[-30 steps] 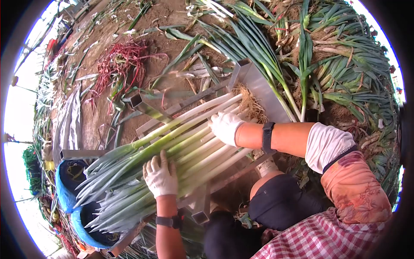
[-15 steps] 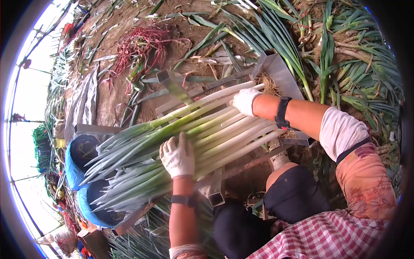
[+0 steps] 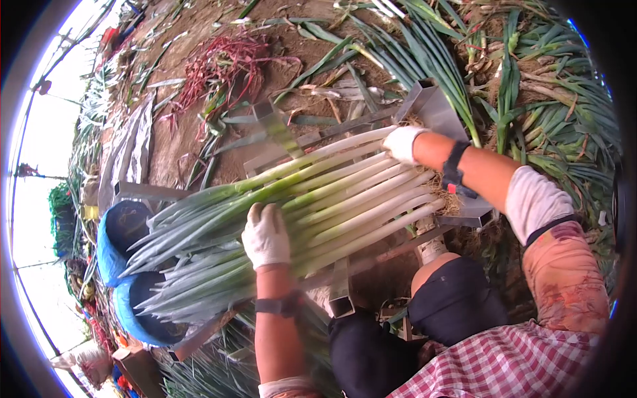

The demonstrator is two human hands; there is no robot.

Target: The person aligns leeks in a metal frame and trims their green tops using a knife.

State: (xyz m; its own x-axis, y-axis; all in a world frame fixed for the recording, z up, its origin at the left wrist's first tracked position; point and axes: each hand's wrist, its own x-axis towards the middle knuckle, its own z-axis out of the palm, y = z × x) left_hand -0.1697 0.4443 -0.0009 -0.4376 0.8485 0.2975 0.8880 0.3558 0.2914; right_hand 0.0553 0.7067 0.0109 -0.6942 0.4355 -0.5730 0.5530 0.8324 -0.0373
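Covering the upper root ends, the gloved right hand [image 3: 402,144] hid its own fingertips, so its grip could not be told. The left hand [image 3: 265,235] curved over the leaves, fingers slightly parted. The green onions [image 3: 361,199] lay across the metal rack [image 3: 342,292], their tips partly hiding the blue tubs [image 3: 126,331]. Compared with the first frame, the right hand sat nearer the roots and more lower roots showed.

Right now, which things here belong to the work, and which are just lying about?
In the work:
green onions in a row
left hand and right hand, on them
metal rack beneath
blue tubs, probably, by the leaf tips

Lying about, seemingly:
tangled red strips
crumpled grey sheet
onion heap, perhaps waiting
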